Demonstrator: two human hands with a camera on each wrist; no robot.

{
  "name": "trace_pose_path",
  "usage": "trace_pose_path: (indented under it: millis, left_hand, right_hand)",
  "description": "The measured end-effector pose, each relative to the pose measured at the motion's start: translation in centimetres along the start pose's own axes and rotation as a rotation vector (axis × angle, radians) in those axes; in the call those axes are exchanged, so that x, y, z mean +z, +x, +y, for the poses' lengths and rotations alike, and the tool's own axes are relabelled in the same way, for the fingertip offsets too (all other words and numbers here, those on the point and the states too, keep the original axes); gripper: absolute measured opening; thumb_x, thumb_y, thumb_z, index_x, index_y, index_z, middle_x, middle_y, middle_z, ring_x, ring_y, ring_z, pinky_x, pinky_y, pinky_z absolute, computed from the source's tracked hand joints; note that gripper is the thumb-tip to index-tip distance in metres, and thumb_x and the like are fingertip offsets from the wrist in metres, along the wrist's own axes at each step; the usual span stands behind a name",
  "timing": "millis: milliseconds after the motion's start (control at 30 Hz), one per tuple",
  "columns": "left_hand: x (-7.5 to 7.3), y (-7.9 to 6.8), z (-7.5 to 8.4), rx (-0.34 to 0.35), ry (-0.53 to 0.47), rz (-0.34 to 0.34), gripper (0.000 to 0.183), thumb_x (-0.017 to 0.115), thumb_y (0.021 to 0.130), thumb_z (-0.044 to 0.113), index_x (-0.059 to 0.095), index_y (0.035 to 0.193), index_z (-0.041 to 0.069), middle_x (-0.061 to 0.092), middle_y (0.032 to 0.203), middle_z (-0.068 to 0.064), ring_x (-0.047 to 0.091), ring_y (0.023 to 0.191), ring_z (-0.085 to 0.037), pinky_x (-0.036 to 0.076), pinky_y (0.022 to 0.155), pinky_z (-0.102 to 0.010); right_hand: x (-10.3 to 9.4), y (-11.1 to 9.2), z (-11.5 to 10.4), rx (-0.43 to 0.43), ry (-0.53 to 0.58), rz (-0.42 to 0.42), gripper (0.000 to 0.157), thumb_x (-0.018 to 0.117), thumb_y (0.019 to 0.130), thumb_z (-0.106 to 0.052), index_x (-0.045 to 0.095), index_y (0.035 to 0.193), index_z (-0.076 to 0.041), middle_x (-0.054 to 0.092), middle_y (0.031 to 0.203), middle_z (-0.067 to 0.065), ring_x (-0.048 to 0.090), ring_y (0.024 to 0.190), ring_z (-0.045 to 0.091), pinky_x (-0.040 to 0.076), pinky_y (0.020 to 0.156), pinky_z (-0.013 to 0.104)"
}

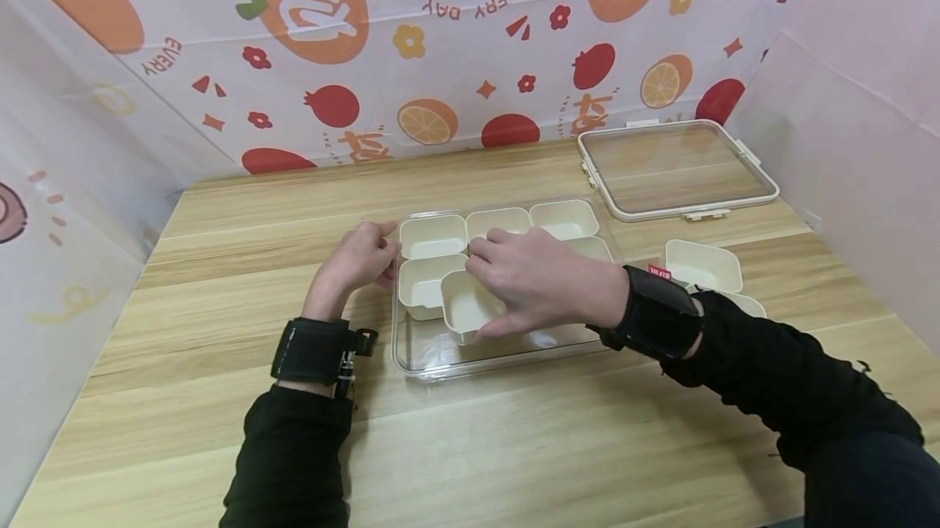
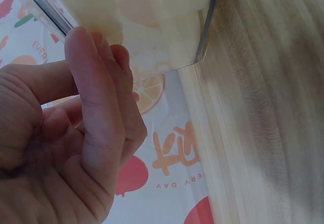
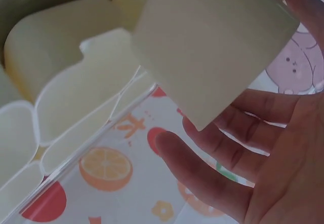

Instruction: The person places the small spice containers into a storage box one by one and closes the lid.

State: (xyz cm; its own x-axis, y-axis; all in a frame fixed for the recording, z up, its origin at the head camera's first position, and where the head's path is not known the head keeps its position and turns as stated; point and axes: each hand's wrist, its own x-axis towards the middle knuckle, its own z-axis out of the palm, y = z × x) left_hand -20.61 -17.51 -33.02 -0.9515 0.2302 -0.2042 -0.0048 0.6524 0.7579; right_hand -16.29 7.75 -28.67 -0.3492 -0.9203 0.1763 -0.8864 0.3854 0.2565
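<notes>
A clear plastic box (image 1: 433, 370) holds several cream containers, including one small cream container (image 1: 429, 238) in its back left corner. My left hand (image 1: 354, 257) holds the box's left side, with bent fingers (image 2: 101, 97) at its wall in the left wrist view. My right hand (image 1: 536, 279) grips a cream container (image 1: 466, 308), tilted over the front of the box. In the right wrist view this container (image 3: 212, 46) shows its flat outside, and part of my grip lies out of frame.
A clear lid with a cream frame (image 1: 683, 169) lies at the back right. Two more cream containers, including one open container (image 1: 703, 265), stand right of the box, partly behind my right wrist. Printed cloth (image 1: 470, 63) walls the back of the wooden table (image 1: 220, 291).
</notes>
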Motion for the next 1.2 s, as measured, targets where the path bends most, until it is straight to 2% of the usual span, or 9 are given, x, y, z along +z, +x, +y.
trace_pose_path:
  millis: [267, 467, 600, 767, 933, 1200]
  left_hand:
    - [0.1, 0.1, -0.1, 0.002, -0.003, 0.001, 0.048, 0.039, 0.092, 0.005, 0.025, 0.137, -0.006, 0.057, 0.081, -0.02, 0.06, 0.059, -0.02, 0.056, 0.057, -0.034]
    - [0.3, 0.1, -0.2, 0.0, -0.008, 0.005, 0.048, 0.039, 0.092, 0.005, 0.026, 0.137, -0.006, 0.057, 0.082, -0.02, 0.06, 0.061, -0.021, 0.056, 0.057, -0.034]
    - [0.5, 0.1, -0.4, 0.0, -0.016, 0.008, 0.048, 0.039, 0.092, 0.004, 0.026, 0.137, -0.006, 0.057, 0.082, -0.021, 0.06, 0.062, -0.021, 0.056, 0.057, -0.033]
    - [0.6, 0.1, -0.4, 0.003, -0.015, 0.013, 0.047, 0.039, 0.092, 0.004, 0.027, 0.136, -0.006, 0.057, 0.081, -0.02, 0.06, 0.061, -0.02, 0.056, 0.055, -0.032]
    - [0.5, 0.0, -0.4, 0.011, -0.012, 0.017, 0.046, 0.039, 0.091, 0.003, 0.03, 0.135, -0.006, 0.057, 0.078, -0.019, 0.06, 0.059, -0.019, 0.056, 0.055, -0.033]
    - [0.4, 0.1, -0.4, 0.01, 0.01, 0.025, 0.046, 0.04, 0.091, 0.003, 0.03, 0.135, -0.007, 0.057, 0.075, -0.017, 0.059, 0.056, -0.018, 0.055, 0.052, -0.03]
  right_hand:
    - [0.6, 1.1, -1.4, -0.015, -0.03, -0.027, 0.068, 0.049, 0.072, -0.073, 0.056, 0.087, -0.007, 0.052, 0.084, 0.003, 0.046, 0.074, 0.018, 0.039, 0.036, 0.025]
    - [1.6, 1.8, -2.5, -0.062, -0.1, 0.021, 0.068, 0.043, 0.073, -0.075, 0.056, 0.077, -0.009, 0.05, 0.075, 0.002, 0.046, 0.068, 0.018, 0.042, 0.047, 0.025]
    - [2.2, 2.2, -3.2, -0.07, -0.134, 0.026, 0.067, 0.042, 0.073, -0.076, 0.056, 0.076, -0.01, 0.049, 0.074, 0.001, 0.044, 0.065, 0.018, 0.04, 0.041, 0.025]
    - [2.7, 2.7, -4.1, -0.044, -0.125, -0.012, 0.066, 0.045, 0.072, -0.075, 0.057, 0.079, -0.01, 0.049, 0.077, 0.001, 0.042, 0.064, 0.018, 0.039, 0.036, 0.024]
    - [2.8, 3.2, -4.7, -0.021, -0.105, -0.045, 0.067, 0.046, 0.072, -0.074, 0.058, 0.083, -0.01, 0.049, 0.081, 0.001, 0.042, 0.067, 0.017, 0.043, 0.038, 0.024]
    - [2.5, 3.3, -4.9, -0.067, -0.061, -0.177, 0.065, 0.047, 0.079, -0.066, 0.057, 0.097, -0.005, 0.048, 0.093, 0.004, 0.042, 0.073, 0.018, 0.048, 0.054, 0.023]
